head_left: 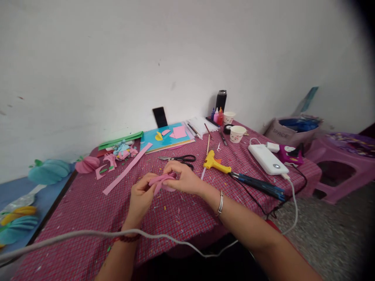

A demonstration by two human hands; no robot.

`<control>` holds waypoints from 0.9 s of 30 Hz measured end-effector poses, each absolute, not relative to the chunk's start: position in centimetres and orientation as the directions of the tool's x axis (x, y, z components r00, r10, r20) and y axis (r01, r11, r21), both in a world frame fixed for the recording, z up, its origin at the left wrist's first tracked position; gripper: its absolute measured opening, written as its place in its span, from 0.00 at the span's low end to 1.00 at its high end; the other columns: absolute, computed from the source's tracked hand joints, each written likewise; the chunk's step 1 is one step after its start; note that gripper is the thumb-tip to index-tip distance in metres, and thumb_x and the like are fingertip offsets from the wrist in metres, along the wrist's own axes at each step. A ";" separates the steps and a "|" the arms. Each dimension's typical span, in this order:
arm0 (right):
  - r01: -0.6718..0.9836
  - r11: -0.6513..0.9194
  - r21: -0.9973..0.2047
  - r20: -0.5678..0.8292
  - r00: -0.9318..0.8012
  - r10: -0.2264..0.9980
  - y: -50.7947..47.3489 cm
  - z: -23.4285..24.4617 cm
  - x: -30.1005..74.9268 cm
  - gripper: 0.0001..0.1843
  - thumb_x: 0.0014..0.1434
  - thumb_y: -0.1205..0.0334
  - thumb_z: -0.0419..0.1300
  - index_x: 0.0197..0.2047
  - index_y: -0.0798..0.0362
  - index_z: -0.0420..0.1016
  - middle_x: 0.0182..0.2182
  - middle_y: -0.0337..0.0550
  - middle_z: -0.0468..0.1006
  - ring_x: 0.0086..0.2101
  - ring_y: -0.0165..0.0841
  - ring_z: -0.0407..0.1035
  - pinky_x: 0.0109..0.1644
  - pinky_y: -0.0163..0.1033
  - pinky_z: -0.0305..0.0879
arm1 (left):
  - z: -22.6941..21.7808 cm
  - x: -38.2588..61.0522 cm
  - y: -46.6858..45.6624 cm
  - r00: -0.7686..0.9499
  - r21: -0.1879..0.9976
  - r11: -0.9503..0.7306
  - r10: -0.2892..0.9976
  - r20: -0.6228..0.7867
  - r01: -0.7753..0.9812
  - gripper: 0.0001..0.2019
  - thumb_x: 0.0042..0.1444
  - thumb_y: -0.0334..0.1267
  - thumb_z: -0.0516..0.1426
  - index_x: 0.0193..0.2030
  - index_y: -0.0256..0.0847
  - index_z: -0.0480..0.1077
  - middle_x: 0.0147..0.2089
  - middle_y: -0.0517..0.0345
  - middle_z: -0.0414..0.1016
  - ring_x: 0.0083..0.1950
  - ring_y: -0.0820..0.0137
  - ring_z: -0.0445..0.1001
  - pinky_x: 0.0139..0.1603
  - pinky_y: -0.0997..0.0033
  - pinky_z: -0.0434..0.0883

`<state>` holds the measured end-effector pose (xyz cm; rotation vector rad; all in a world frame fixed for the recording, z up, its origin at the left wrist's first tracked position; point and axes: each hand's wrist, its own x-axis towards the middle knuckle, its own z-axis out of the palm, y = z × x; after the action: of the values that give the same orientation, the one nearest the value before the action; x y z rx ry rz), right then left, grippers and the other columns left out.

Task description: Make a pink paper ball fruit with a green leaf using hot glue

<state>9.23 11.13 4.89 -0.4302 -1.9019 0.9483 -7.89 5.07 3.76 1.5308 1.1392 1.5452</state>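
Both my hands hold a small folded pink paper piece above the middle of the table. My left hand pinches its left side, while my right hand grips the right side from above, with some fingers hidden behind it. Just beyond lie black-handled scissors. A yellow hot glue gun rests to the right of my right hand. Left of my hands, a long pink paper strip lies diagonally across the checked cloth.
A white cable crosses in front of my forearms. Right of the glue gun are a power bank and a purple socket block. Paper cups and a black flask stand behind. Paper pumpkins sit at left; scraps litter the red checked cloth.
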 end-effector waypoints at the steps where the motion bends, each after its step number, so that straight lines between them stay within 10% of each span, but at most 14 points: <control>1: -0.086 0.630 -0.772 0.582 -0.494 0.646 11.2 4.8 9.2 0.06 0.53 0.63 0.66 0.31 0.52 0.71 0.31 0.39 0.72 0.34 0.33 0.66 0.41 0.39 0.63 | 3.7 -7.9 5.0 -0.090 0.913 -0.392 0.911 0.402 0.114 0.08 0.56 0.42 0.60 0.34 0.40 0.79 0.36 0.53 0.77 0.37 0.65 0.73 0.38 0.68 0.68; 18: -0.034 0.394 -0.919 0.351 -0.525 0.775 12.3 3.8 8.8 0.17 0.54 0.51 0.64 0.26 0.54 0.66 0.21 0.31 0.63 0.23 0.25 0.57 0.26 0.31 0.54 | 2.6 -7.8 5.6 -0.318 0.956 -0.256 0.927 0.200 -0.145 0.11 0.42 0.39 0.69 0.32 0.40 0.75 0.31 0.64 0.77 0.31 0.76 0.72 0.36 0.76 0.71; 27: 0.298 0.506 -0.809 0.275 -0.569 0.775 12.8 4.3 9.1 0.06 0.62 0.62 0.59 0.35 0.56 0.73 0.28 0.35 0.74 0.30 0.27 0.69 0.33 0.30 0.65 | 2.6 -6.6 6.0 -0.330 0.950 -0.066 0.943 -0.041 -0.306 0.16 0.29 0.32 0.71 0.30 0.35 0.77 0.30 0.55 0.81 0.32 0.67 0.78 0.36 0.69 0.76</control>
<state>9.12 12.83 4.33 -0.8748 -2.1129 0.9675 -6.63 6.00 2.61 0.7965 1.1927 1.5944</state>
